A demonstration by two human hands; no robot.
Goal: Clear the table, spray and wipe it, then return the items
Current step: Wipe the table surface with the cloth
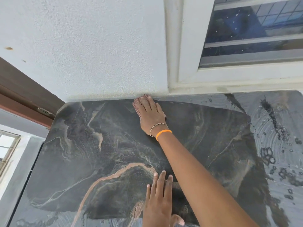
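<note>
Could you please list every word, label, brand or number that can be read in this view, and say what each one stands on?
None: no readable text shows anywhere.
The cloth under the right hand has only a check pattern.
The table, where the left hand rests, has only marbling and wet streaks.
The window bears no lettering.

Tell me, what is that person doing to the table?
A person is wiping the dark stone table. The right hand presses a pink cloth flat at the far edge, by the wall. The left hand rests flat on the near part. Soapy bubbles sit on the right side.
</note>
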